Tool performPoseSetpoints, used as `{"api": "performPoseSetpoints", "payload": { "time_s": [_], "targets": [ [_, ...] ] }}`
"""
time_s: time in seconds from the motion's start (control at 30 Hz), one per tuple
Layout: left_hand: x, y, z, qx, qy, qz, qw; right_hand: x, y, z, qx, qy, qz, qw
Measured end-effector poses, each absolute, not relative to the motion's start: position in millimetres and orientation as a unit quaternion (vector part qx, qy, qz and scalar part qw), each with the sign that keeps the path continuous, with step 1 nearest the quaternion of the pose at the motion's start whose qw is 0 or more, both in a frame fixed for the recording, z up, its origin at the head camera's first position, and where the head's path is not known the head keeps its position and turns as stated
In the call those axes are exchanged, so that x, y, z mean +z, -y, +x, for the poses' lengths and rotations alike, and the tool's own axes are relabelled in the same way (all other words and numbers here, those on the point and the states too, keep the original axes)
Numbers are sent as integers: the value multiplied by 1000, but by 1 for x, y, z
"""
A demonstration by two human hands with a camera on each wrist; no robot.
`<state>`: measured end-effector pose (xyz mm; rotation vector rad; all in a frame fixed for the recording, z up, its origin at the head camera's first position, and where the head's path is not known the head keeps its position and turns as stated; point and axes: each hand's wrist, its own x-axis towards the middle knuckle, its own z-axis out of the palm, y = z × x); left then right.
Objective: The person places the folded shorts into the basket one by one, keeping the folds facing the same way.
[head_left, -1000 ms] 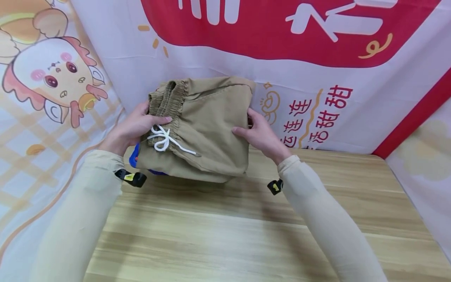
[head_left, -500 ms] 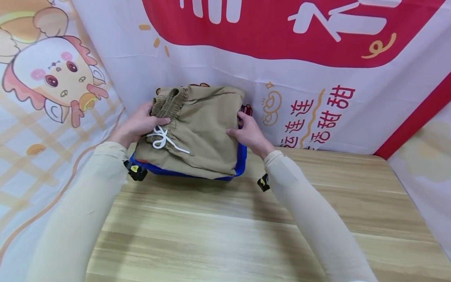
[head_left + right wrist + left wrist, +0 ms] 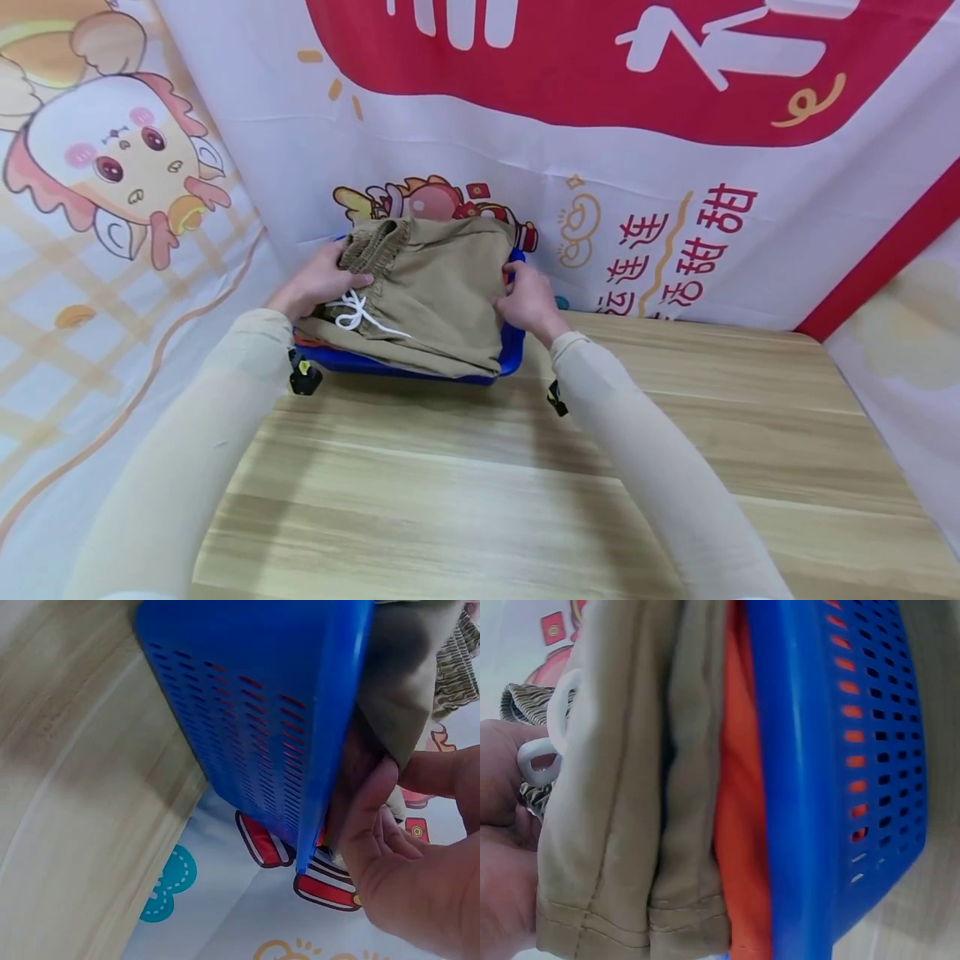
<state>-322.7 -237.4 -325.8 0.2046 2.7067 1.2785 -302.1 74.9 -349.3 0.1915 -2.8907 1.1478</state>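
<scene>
Folded khaki shorts (image 3: 450,292) with a gathered waistband and a white drawstring (image 3: 356,312) lie at the top of a blue perforated basket (image 3: 512,354). My left hand (image 3: 322,277) grips the waistband end, thumb on top. On the opposite side my right hand (image 3: 527,297) pinches the shorts' edge, just inside the basket's rim; the right wrist view shows its thumb and fingers at the fabric. Orange cloth (image 3: 742,825) shows under the shorts in the left wrist view and through the basket's holes. The rest of the basket's contents is hidden.
The basket stands on a wooden table (image 3: 450,500), close to a printed cloth backdrop (image 3: 600,150) behind it. Another printed cloth (image 3: 97,333) hangs along the left side. Table surface extends in front and to the right.
Both hands have lowered the khaki shorts into the basket. The basket's rim, mostly covered a second ago, now shows around them, and more of the backdrop's print is visible.
</scene>
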Motion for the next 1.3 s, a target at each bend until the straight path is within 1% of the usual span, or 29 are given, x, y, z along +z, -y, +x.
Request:
{"api": "performPoseSetpoints", "payload": {
  "time_s": [0.1,0.27,0.37,0.5,0.63,0.8,0.9,0.97,1.03,1.17,1.23,1.3],
  "targets": [
    [-329,238,-324,404,-909,64,76,-352,-75,-302,335,940,62,27],
    [-331,238,-325,316,-942,57,95,-357,-74,-300,309,950,44,20],
    [-331,237,-325,279,-953,43,108,-356,-73,-300,290,955,45,32],
    [-330,237,-324,267,-955,29,128,-352,-71,-300,253,963,76,61],
    [-326,236,-324,225,-966,39,117,-349,-66,-300,234,962,129,60],
    [-318,227,-323,133,-986,77,61,-348,-60,-302,223,954,196,37],
    [-315,216,-323,71,-987,131,54,-350,-57,-305,203,955,218,14],
    [-313,209,-323,45,-982,168,67,-350,-55,-307,174,958,228,-6],
    [-311,204,-323,31,-978,188,88,-352,-53,-310,139,958,247,-33],
    [-313,199,-324,4,-976,172,130,-357,-50,-313,75,954,279,-84],
    [-316,198,-325,-21,-975,161,150,-361,-49,-313,53,953,278,-105],
    [-319,198,-326,-41,-973,153,169,-364,-49,-313,29,955,273,-111]
  ]
}}
